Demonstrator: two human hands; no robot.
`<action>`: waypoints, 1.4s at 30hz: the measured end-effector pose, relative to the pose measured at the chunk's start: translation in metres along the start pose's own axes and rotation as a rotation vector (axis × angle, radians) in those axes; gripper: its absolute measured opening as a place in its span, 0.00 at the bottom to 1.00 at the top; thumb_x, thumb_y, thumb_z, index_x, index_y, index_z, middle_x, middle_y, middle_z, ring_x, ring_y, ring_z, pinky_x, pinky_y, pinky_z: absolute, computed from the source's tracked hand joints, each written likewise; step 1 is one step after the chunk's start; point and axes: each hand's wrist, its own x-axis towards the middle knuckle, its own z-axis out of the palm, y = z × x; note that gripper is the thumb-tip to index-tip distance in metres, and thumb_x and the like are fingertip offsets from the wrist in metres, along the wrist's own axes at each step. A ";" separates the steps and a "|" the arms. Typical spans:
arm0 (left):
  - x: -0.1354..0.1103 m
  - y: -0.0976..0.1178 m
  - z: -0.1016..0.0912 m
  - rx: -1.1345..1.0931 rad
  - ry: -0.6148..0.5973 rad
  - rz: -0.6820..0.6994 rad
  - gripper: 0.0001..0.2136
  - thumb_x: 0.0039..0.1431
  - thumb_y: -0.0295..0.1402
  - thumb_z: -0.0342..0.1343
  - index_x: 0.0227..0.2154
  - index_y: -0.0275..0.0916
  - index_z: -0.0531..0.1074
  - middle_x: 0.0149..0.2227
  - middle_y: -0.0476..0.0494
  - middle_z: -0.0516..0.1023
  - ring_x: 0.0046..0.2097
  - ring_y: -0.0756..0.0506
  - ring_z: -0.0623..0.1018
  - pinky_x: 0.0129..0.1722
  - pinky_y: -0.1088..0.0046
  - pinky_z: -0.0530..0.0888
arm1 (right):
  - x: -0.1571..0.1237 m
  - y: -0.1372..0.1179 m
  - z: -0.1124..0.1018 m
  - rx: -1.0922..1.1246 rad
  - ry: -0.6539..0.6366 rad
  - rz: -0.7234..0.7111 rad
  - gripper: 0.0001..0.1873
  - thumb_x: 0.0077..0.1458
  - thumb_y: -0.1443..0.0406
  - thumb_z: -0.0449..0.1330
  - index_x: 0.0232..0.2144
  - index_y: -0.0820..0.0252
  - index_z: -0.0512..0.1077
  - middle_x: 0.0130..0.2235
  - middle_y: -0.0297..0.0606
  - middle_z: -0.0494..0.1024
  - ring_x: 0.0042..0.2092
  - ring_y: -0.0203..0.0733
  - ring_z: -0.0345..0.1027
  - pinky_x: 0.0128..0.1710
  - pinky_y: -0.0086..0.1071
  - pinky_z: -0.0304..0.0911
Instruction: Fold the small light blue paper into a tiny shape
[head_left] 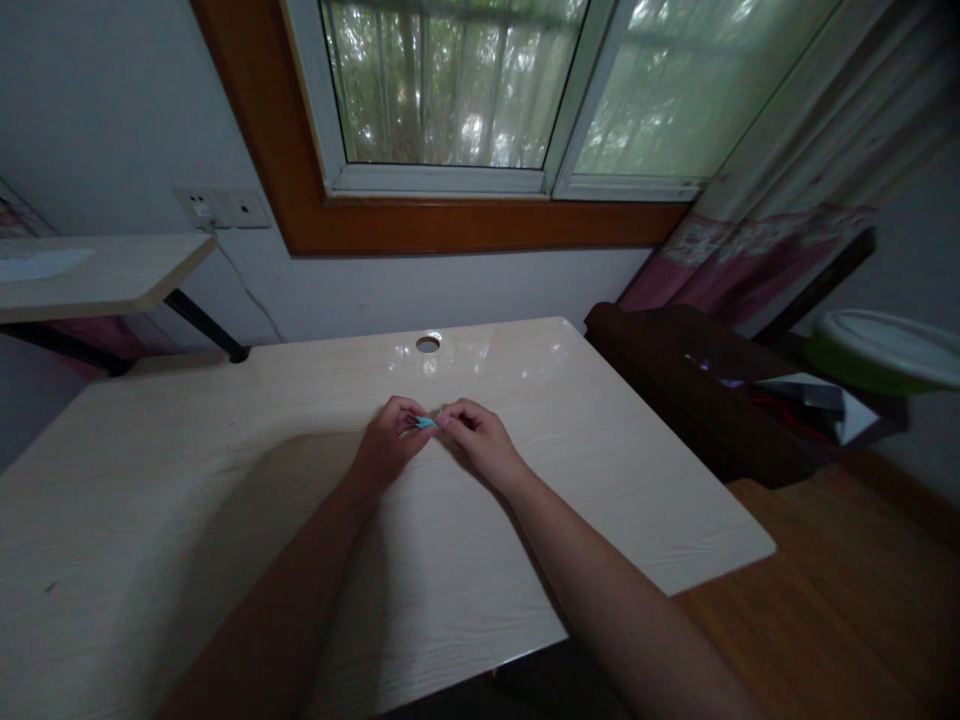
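Both my hands meet over the middle of a pale wooden table [187, 500]. Between their fingertips sits a small turquoise object [425, 423], too small to name, perhaps folded paper. My left hand [390, 440] has its fingers curled and pinches the left end of it. On its right end my right hand [476, 435] pinches in the same way, knuckles up. The two hands hover just above or rest on the tabletop; which I cannot tell.
A round cable hole [428, 344] lies near the table's far edge. A second table [97, 275] stands at the left by a wall socket [223, 208]. At the right are a dark wooden cabinet [675, 370], a green-and-white lidded container [889, 350], a curtain and wooden floor. A window is ahead.
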 end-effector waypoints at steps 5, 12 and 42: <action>0.000 0.001 0.001 -0.059 -0.014 -0.013 0.13 0.50 0.33 0.64 0.35 0.40 0.66 0.33 0.48 0.76 0.37 0.48 0.79 0.42 0.69 0.74 | -0.001 -0.004 0.002 0.147 -0.050 0.138 0.15 0.51 0.53 0.65 0.29 0.59 0.72 0.20 0.26 0.63 0.22 0.32 0.51 0.22 0.28 0.45; 0.000 0.000 0.000 -0.107 -0.016 -0.020 0.14 0.49 0.33 0.65 0.35 0.39 0.65 0.32 0.49 0.77 0.35 0.48 0.78 0.39 0.71 0.73 | -0.001 -0.003 0.003 0.125 -0.047 0.113 0.15 0.51 0.53 0.64 0.29 0.59 0.71 0.20 0.27 0.65 0.22 0.32 0.54 0.22 0.28 0.48; 0.000 -0.005 0.003 -0.063 -0.029 0.087 0.20 0.51 0.29 0.64 0.47 0.40 0.67 0.44 0.42 0.75 0.43 0.47 0.78 0.44 0.68 0.78 | 0.001 0.005 0.000 -0.079 -0.005 0.049 0.15 0.53 0.53 0.61 0.29 0.60 0.74 0.25 0.32 0.70 0.28 0.35 0.58 0.28 0.29 0.54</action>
